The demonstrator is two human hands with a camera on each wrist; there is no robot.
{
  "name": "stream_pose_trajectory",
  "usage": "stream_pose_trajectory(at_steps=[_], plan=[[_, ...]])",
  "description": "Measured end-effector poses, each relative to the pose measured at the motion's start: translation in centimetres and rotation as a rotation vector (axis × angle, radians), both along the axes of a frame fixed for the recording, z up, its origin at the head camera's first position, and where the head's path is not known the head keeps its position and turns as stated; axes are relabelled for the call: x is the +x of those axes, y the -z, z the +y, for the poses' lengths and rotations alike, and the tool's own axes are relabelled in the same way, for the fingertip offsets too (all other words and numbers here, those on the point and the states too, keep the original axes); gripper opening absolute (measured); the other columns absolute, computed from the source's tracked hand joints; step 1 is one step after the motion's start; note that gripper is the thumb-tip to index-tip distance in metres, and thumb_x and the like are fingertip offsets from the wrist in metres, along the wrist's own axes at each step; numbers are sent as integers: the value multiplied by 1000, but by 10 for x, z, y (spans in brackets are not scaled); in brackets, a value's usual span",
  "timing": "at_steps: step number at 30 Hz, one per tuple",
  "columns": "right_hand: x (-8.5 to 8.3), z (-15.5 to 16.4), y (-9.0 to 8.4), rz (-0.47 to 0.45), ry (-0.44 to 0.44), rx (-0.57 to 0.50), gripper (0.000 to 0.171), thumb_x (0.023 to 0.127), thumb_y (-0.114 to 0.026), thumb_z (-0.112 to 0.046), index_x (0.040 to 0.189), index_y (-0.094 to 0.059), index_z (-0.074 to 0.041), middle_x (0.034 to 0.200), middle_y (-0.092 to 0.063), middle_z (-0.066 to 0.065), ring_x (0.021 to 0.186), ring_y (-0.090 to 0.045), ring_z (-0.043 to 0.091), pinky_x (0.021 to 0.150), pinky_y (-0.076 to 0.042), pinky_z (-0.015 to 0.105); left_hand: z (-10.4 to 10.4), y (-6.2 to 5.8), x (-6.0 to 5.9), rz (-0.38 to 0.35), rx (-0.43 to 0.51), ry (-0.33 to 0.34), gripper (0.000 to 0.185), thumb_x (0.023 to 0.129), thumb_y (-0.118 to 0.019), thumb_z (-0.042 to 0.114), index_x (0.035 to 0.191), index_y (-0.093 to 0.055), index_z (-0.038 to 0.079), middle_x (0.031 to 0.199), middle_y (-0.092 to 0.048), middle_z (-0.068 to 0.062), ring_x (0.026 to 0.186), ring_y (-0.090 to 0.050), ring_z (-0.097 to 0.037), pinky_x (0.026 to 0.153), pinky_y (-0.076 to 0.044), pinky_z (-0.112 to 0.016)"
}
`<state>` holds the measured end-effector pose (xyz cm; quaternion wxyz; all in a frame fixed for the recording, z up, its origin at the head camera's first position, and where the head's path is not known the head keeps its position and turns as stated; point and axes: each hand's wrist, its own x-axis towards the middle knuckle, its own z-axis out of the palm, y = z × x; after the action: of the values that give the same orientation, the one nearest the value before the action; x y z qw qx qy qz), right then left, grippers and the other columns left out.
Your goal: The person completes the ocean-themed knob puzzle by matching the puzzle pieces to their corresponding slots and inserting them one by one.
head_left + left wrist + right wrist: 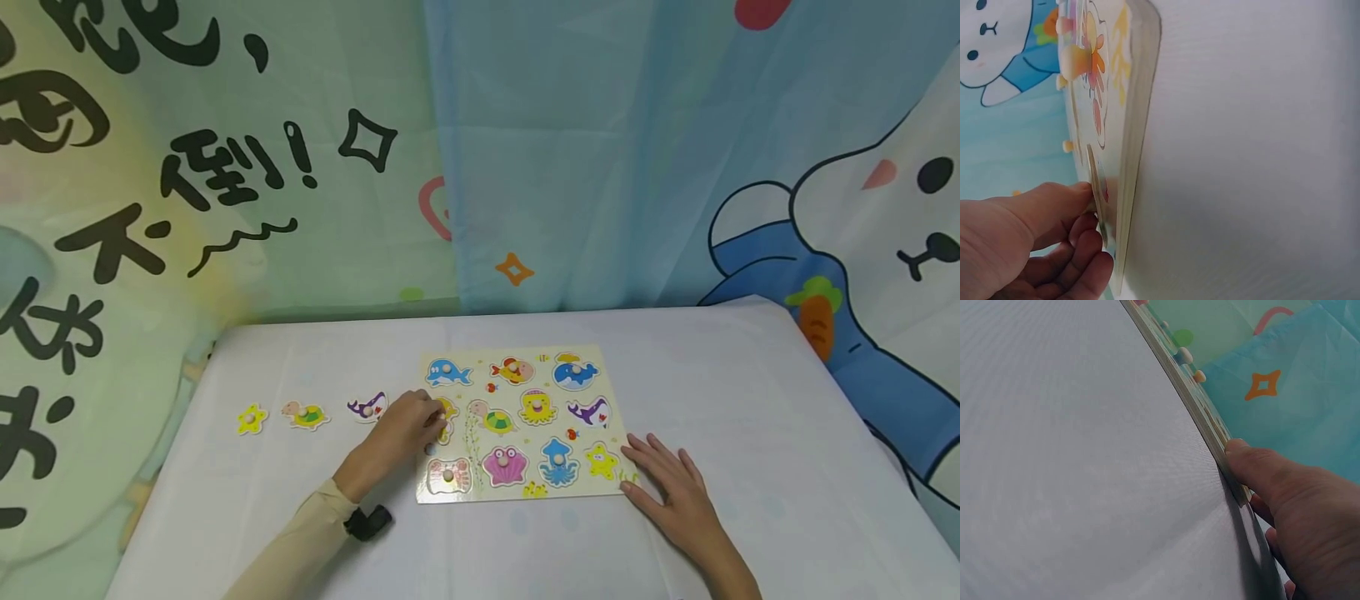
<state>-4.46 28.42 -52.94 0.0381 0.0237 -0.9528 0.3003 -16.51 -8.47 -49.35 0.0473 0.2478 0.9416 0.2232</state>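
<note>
A wooden sea-animal puzzle board [525, 493] lies on the white table. My left hand [408, 425] pinches a yellow puzzle piece [450, 408] over the middle row at the board's left side. From the left wrist, the thin edge of this piece [1094, 181] shows close over the board's face, slightly tilted, with my thumb and fingers on it. My right hand [675, 496] rests by the lower right corner, fingers spread. In the right wrist view, its thumb lies on the board's edge [1210, 434].
Left of the board lie a yellow starfish piece [252, 418], a turtle piece [305, 415] and a purple whale piece [367, 407]. Several knobbed pieces sit in the board, among them a pink shell [505, 467] and a blue squid [558, 463]. A printed curtain [570, 167] hangs behind.
</note>
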Motion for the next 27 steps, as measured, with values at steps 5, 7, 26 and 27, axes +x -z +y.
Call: stream_pose_trajectory(at_steps=[5,7,26,27], plan=[[0,-1,1,-9,-3,-6,49,89,-67,-34,130,-59,-11,144,-51,18,139,-32,44,118,-3,61,0,1,0,-7,-15,-5,12,88,-70,13,95,-73,3,77,-58,-2,71,-43,-11,63,-38,-21],[0,-1,1,-9,-5,-6,49,89,-67,-34,130,-58,-10,144,-51,19,139,-32,44,118,-2,61,1,0,1,-9,-23,-11,13,88,-70,14,96,-73,4,78,-58,-2,71,-43,-11,63,-38,-21],[-2,1,0,-6,-14,-8,49,89,-66,-35,131,-58,-10,143,-50,20,139,-32,44,118,-1,61,11,-3,3,72,-112,-48,5,87,-69,9,85,-71,5,77,-59,-4,69,-44,-15,61,-39,-24],[-1,1,0,-10,-13,-10,49,89,-66,-35,131,-58,-10,144,-50,20,139,-32,44,118,-1,61,11,-3,4,75,-117,-51,4,87,-69,9,85,-71,5,77,-60,-4,69,-44,-15,61,-39,-24]])
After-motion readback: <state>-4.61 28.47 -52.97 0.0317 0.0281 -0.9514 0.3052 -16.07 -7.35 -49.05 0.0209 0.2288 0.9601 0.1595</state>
